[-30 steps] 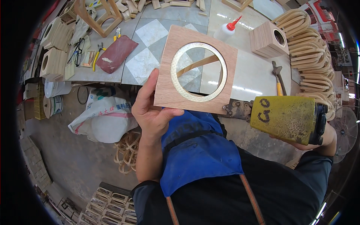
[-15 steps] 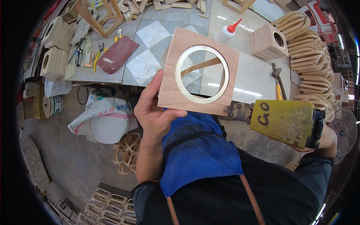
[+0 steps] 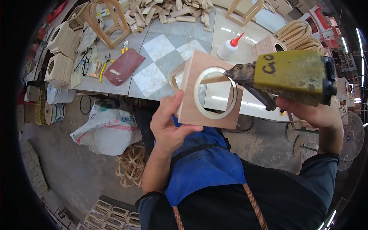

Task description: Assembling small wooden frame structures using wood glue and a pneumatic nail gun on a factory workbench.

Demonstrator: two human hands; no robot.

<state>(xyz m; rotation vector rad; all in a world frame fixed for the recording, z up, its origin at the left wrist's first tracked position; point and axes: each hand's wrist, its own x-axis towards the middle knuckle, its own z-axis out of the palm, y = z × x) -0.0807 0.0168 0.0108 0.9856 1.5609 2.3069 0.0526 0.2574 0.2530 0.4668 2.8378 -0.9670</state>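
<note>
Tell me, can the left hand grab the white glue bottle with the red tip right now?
Probably not: the left hand is busy holding the square wooden panel with the round hole, and the glue bottle stands farther off on the table.

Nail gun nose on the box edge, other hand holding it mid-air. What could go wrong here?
1. The left hand grips the wooden box by its lower left corner only. With no support under it, the box may twist when the nail gun presses in.
2. The gun's nose sits at the right rim by the round cutout; a fastener might break out through thin wood.
3. The left fingers lie on the same panel, so a deflected fastener could reach them.
</note>
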